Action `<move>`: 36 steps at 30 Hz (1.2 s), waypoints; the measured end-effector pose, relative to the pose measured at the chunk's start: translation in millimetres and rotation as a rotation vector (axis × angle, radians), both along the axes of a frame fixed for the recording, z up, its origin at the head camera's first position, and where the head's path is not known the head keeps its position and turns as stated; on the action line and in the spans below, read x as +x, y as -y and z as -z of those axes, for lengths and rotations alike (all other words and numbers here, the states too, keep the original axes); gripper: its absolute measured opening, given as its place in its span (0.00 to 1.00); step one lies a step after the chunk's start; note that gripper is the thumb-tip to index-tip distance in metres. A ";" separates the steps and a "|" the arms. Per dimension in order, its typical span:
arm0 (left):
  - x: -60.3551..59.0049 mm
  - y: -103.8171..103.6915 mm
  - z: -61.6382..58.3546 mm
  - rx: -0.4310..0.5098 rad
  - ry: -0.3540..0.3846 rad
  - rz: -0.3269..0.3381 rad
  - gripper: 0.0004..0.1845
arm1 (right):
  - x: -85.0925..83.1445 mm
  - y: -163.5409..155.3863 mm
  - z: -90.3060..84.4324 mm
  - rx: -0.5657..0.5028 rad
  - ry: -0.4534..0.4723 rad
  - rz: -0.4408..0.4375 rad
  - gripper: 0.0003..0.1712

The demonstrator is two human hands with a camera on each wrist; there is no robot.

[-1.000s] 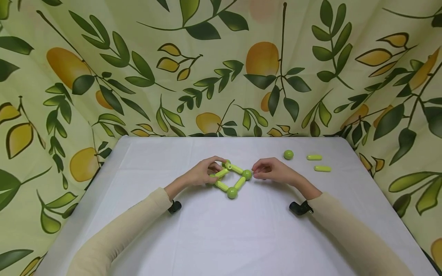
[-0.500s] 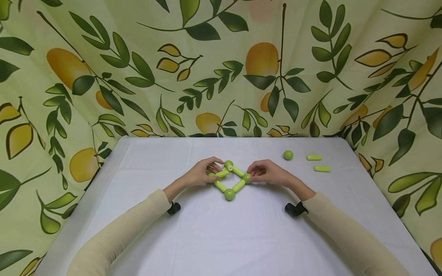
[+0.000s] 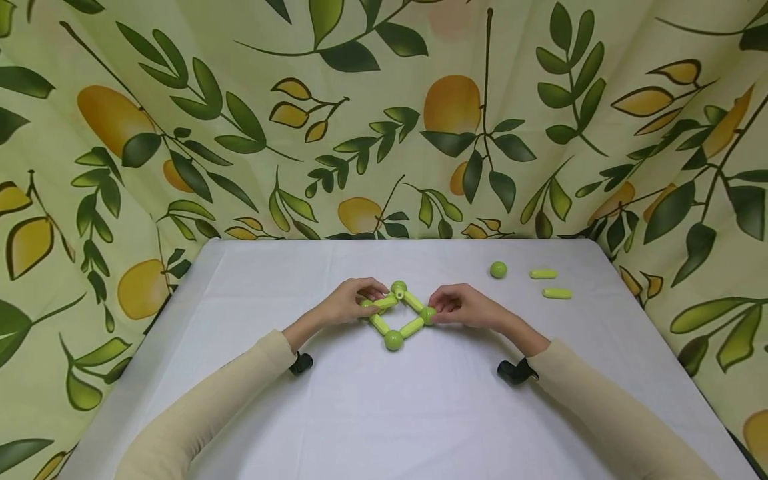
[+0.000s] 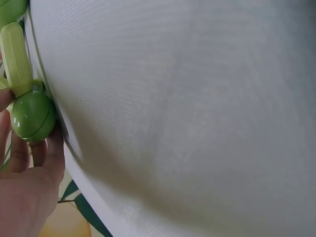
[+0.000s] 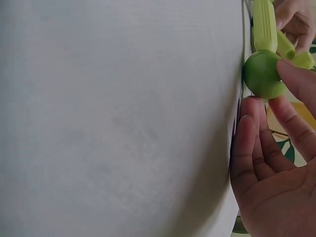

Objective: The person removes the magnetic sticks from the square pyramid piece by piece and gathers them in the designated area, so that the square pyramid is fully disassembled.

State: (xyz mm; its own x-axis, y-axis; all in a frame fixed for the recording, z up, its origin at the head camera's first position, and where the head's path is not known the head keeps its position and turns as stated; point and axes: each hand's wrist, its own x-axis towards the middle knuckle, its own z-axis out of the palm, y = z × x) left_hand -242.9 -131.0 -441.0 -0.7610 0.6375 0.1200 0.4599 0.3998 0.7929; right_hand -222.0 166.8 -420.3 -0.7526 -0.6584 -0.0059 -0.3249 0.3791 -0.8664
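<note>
A diamond-shaped frame of green balls and light green rods (image 3: 413, 327) rests on the white table, a ball at each corner. My left hand (image 3: 348, 301) holds its left corner ball (image 4: 33, 116), thumb on the near side and fingers behind. A rod (image 3: 385, 303) slants from that corner toward the far ball (image 3: 399, 287), where a hollow rod end faces up. My right hand (image 3: 468, 307) pinches the right corner ball (image 5: 262, 75) between thumb and index finger, its other fingers curled below. The near corner ball (image 3: 393, 340) is untouched.
A loose green ball (image 3: 498, 270) and two loose light green rods, one farther (image 3: 543, 274) and one nearer (image 3: 557, 293), lie at the back right of the table. A curtain (image 3: 384, 153) printed with leaves and fruit hangs behind and beside the table.
My right hand has moved left onto the right corner ball and taken hold of it. The near corner ball has shifted left and toward me. My left hand stays on the left corner.
</note>
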 end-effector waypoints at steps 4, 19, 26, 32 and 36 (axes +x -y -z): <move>-0.5 -0.6 0.8 0.000 0.004 0.010 0.17 | 4.7 -0.2 -0.1 0.013 -0.003 0.004 0.13; -2.4 -4.8 2.7 -0.008 -0.043 0.024 0.15 | 9.6 -5.4 29.2 -0.002 -0.048 -0.144 0.11; -2.1 -4.7 3.4 0.019 -0.029 0.027 0.14 | -1.8 -3.9 27.8 -0.006 -0.011 -0.150 0.11; -2.1 -3.8 4.6 0.028 -0.017 0.024 0.13 | -16.0 3.3 22.0 -0.071 -0.010 -0.032 0.17; -2.2 -2.4 3.2 -0.018 -0.009 -0.011 0.13 | -16.8 15.7 8.4 -0.102 -0.051 -0.018 0.19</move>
State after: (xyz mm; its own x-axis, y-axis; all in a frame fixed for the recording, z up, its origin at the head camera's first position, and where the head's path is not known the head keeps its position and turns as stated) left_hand -245.1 -128.6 -444.2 -0.7667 0.6315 0.1153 0.4626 0.4190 0.7813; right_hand -238.8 151.1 -428.7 -0.7380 -0.6674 0.0999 -0.3758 0.2835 -0.8823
